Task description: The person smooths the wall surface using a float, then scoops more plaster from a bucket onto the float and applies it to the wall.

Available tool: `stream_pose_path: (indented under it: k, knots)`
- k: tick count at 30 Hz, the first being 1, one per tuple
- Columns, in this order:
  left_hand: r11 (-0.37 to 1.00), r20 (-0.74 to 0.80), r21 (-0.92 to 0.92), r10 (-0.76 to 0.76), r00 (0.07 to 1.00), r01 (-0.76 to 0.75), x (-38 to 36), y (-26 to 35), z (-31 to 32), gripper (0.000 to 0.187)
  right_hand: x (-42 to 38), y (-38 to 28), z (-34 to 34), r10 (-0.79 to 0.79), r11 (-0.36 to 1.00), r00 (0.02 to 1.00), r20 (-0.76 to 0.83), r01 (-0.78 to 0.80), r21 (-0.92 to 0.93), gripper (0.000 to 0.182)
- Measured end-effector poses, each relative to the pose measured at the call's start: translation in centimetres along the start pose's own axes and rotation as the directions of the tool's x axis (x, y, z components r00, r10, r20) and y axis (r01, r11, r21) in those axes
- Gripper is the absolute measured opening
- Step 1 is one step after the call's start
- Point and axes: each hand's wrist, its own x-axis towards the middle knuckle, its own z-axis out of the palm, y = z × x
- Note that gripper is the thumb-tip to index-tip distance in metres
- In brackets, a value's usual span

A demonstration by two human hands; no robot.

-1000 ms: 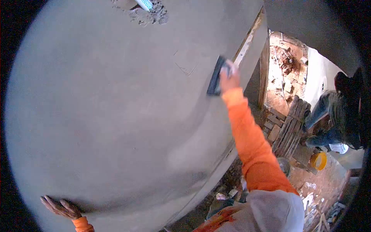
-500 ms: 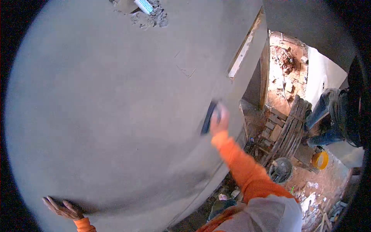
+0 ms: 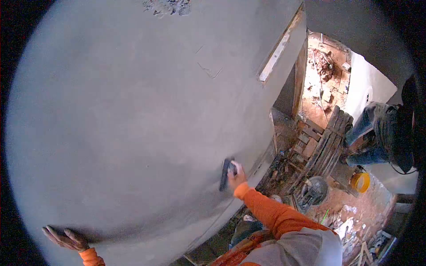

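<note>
Flat against the grey plastered wall (image 3: 133, 111), my left hand (image 3: 66, 239) rests at the lower left with its fingers stretched out. My right hand (image 3: 237, 175) grips the handle of a dark float (image 3: 226, 174), whose face lies on the plaster near the wall's lower right edge. A few scratched lines (image 3: 209, 72) show in the plaster above. At the top is a rough patch (image 3: 167, 6).
On the right a co-worker in jeans (image 3: 361, 137) stands beside wooden planks (image 3: 326, 144). Below are a dark bucket (image 3: 314, 191), a yellow bucket (image 3: 360, 182) and rubble (image 3: 350, 226). A light strip (image 3: 276, 53) is set in the wall.
My right hand has moved down and slightly left with the float. My left hand remains on the wall. The view has shifted a little, and the blue-white piece at the top is out of sight.
</note>
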Motion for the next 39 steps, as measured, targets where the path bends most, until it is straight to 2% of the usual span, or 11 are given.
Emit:
stream_pose_path:
  k: [4,6,10,16,17,20,24,25,30,33,39]
  knots:
    - [0.999,0.013,-0.006,0.039,0.999,-0.039,0.1,-0.1,0.0,0.06,9.5,-1.1,-4.4,0.277,0.955,0.957,-0.082,-0.284,-0.083,0.052]
    - [1.0,0.012,-0.024,-0.008,1.0,0.009,-0.2,0.1,0.3,0.06,21.5,-1.7,-7.3,-0.228,0.974,0.934,-0.277,0.217,-0.07,0.047]
    - [0.999,0.016,-0.049,0.017,1.0,-0.017,-0.1,-0.3,0.2,0.057,33.0,-7.7,-10.3,-0.381,0.924,0.881,-0.281,0.356,-0.138,0.036]
    - [0.992,0.027,-0.075,0.105,0.994,-0.103,-1.6,-3.0,0.6,0.053,16.6,-3.9,-4.0,-0.474,0.861,0.844,-0.251,0.385,-0.331,0.032]
    - [0.991,0.021,-0.085,0.107,0.994,-0.105,-1.5,-2.7,0.7,0.051,11.4,-1.7,-3.1,-0.162,0.973,0.983,-0.084,0.145,-0.181,0.036]
    - [0.998,0.051,-0.053,-0.017,0.999,0.02,-0.7,-1.5,0.3,0.047,1.3,2.3,-0.5,-0.191,0.946,0.981,0.032,0.193,-0.261,0.04]
    - [0.992,0.03,-0.119,-0.03,0.999,0.033,-0.9,-1.6,0.5,0.049,14.0,-2.7,-2.8,-0.033,0.997,0.97,-0.243,0.015,-0.073,0.036]
    - [0.99,0.015,-0.136,0.047,0.999,-0.044,-1.5,-2.6,0.8,0.052,19.0,-1.1,-4.1,-0.316,0.939,0.897,-0.309,0.25,-0.237,0.035]
    - [0.995,0.035,-0.091,-0.039,0.999,0.042,-1.0,-1.5,0.4,0.052,28.5,-1.3,-7.3,-0.402,0.908,0.861,-0.313,0.329,-0.261,0.035]
    - [0.991,0.032,-0.132,-0.002,0.999,0.006,-1.1,-1.9,0.7,0.053,20.8,-2.4,-5.4,-0.457,0.87,0.856,-0.24,0.374,-0.323,0.03]
    - [0.998,0.007,-0.04,0.055,0.998,-0.054,-0.3,-0.7,0.6,0.058,-5.2,2.6,0.3,-0.022,1.0,0.979,0.203,0.024,-0.006,0.033]
